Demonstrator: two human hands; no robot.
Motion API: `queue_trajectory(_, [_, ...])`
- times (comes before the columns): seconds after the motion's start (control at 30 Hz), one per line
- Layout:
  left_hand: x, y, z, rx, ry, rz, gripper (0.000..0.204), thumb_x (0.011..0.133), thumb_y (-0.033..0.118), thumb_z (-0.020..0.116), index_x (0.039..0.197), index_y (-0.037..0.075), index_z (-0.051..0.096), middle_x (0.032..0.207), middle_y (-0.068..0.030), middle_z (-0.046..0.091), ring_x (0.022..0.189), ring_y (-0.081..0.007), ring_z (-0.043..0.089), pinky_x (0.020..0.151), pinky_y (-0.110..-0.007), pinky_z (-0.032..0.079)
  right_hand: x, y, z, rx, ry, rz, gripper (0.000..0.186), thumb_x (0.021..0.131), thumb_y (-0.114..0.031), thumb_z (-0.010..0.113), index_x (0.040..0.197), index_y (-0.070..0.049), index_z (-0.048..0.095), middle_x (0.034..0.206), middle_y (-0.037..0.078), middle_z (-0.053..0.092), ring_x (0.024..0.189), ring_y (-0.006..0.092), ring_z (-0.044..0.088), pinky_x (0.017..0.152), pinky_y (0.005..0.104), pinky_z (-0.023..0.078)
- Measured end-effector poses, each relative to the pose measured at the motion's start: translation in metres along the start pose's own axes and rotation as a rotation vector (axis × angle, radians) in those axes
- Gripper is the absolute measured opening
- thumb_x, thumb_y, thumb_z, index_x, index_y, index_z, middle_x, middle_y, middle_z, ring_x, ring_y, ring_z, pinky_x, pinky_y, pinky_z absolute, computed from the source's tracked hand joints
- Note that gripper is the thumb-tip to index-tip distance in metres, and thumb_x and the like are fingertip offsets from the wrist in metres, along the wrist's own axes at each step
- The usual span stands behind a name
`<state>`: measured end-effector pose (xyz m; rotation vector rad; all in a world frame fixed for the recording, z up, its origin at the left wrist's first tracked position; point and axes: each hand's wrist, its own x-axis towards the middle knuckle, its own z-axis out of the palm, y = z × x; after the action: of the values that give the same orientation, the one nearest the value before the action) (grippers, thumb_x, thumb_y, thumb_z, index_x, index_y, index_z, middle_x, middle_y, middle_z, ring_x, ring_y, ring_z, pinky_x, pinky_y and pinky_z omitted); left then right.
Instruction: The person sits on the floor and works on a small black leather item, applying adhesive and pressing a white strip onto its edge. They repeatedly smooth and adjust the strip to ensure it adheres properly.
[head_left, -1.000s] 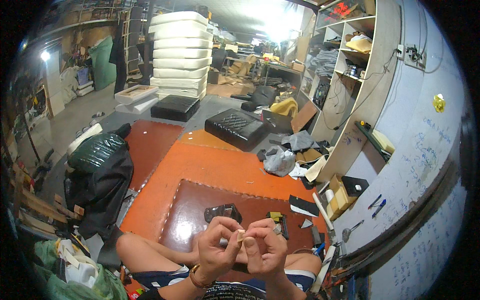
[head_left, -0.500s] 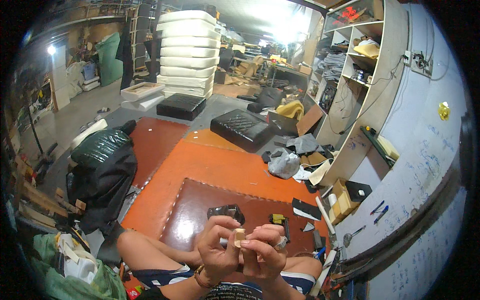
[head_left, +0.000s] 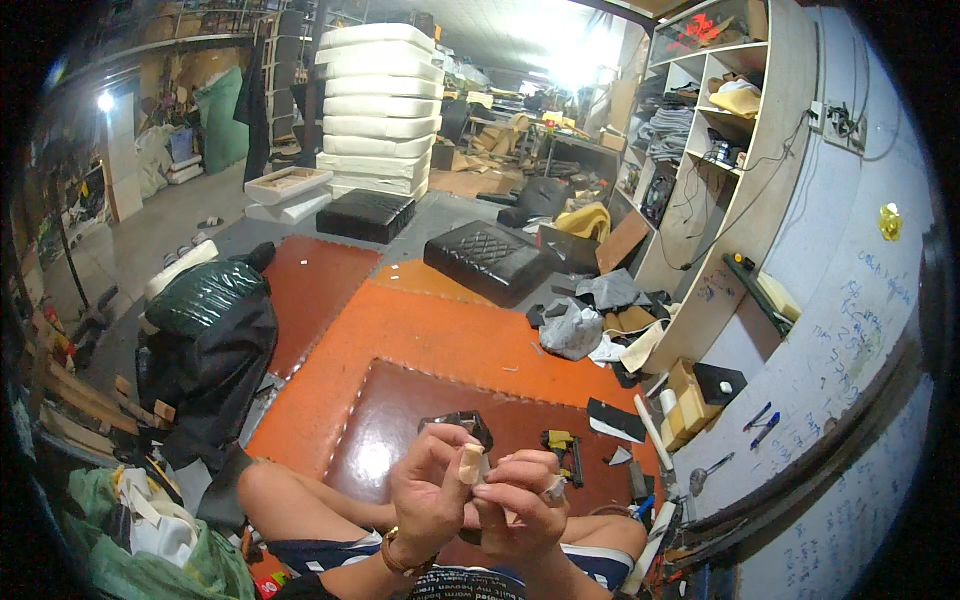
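"While the corners fall away into black, what fills most of the view?"

"The orange mat (head_left: 440, 335), with a brown panel (head_left: 380, 400) set into its near part. The person's folded legs and hands cover that panel's near edge."

"And the upright things?"

"A pale shelf unit (head_left: 790, 130) stands at the right, cut off at the top. Further back is a stack of white cushions (head_left: 378, 115), its foot partly behind a black block (head_left: 365, 216). The quilted black cushion (head_left: 485, 260) lies nearer, in full sight or almost."

"Now the hands."

"Both are raised over the lap, close together. On the left hand (head_left: 428, 490), thumb and forefinger bend toward each other; on the right hand (head_left: 525, 500), the fingers curl in and the tips gather toward the left thumb. The right palm is turned out of sight."

"Anything beyond them?"

"A dark, shiny object (head_left: 478, 425) on the brown panel, half hidden by the left hand; I can't name it. To its right lies a yellow and black nail gun (head_left: 565, 450), clear of the fingers."

"And the smallest?"

"The small pale piece (head_left: 470, 464), at the left thumb tip, just beside the right fingertips. Whether it is pinched or laid over the thumb, I can't tell; nor whether the right fingers grip its edge. A ring (head_left: 553, 487) on the right hand is blurred."
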<state>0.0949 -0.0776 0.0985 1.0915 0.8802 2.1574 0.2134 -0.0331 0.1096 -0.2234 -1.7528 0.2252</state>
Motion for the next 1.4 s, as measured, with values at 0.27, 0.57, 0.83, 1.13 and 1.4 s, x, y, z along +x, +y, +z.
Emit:
queue_trajectory(0.27, [-0.004, 0.006, -0.002, -0.216, -0.121, -0.372, 0.017, 0.111, 0.020, 0.062, 0.112, 0.003, 0.061, 0.124, -0.0090, 0.063, 0.102, -0.0135, 0.066, 0.091, -0.032, 0.058, -0.014, 0.005, -0.012, -0.406, -0.293, 0.041, 0.057, 0.097, -0.029, 0.076, 0.152, -0.026, 0.061, 0.168, 0.030, 0.030, 0.152, 0.0592, 0.028, 0.117, 0.0677, 0.036])
queue_trajectory(0.57, [-0.006, -0.002, -0.003, -0.196, -0.201, -0.362, 0.022, 0.112, 0.023, 0.056, 0.122, 0.004, 0.057, 0.133, -0.0130, 0.059, 0.123, -0.0226, 0.062, 0.099, -0.039, 0.059, -0.015, 0.011, 0.002, -0.420, -0.133, -0.030, 0.036, 0.088, -0.023, 0.082, 0.123, -0.030, 0.080, 0.165, 0.021, 0.045, 0.152, 0.0455, 0.037, 0.121, 0.0621, 0.032])
queue_trajectory(0.83, [-0.010, -0.006, 0.002, -0.170, -0.108, -0.372, 0.018, 0.110, 0.011, 0.059, 0.125, 0.002, 0.060, 0.132, -0.0097, 0.063, 0.112, -0.0129, 0.063, 0.099, -0.030, 0.053, -0.002, -0.001, 0.002, -0.301, -0.042, 0.053, 0.032, 0.080, -0.020, 0.088, 0.110, -0.029, 0.084, 0.153, 0.014, 0.060, 0.147, 0.0360, 0.048, 0.122, 0.0579, 0.033])
queue_trajectory(1.13, [-0.011, 0.003, 0.004, -0.151, -0.133, -0.349, 0.019, 0.110, 0.010, 0.059, 0.127, 0.002, 0.058, 0.130, -0.0090, 0.063, 0.102, -0.0102, 0.062, 0.091, -0.028, 0.053, -0.007, -0.001, 0.010, -0.263, 0.011, 0.013, 0.029, 0.080, -0.020, 0.087, 0.106, -0.030, 0.083, 0.134, 0.009, 0.065, 0.137, 0.0261, 0.057, 0.121, 0.0583, 0.035])
queue_trajectory(1.4, [-0.015, 0.006, 0.004, -0.108, -0.144, -0.517, 0.024, 0.116, 0.021, 0.047, 0.127, 0.002, 0.056, 0.134, -0.0158, 0.063, 0.113, -0.0252, 0.071, 0.095, -0.036, 0.061, -0.023, -0.004, 0.012, -0.211, -0.012, 0.047, 0.036, 0.075, -0.030, 0.093, 0.110, -0.035, 0.083, 0.142, 0.009, 0.061, 0.146, 0.0379, 0.042, 0.120, 0.0530, 0.037])
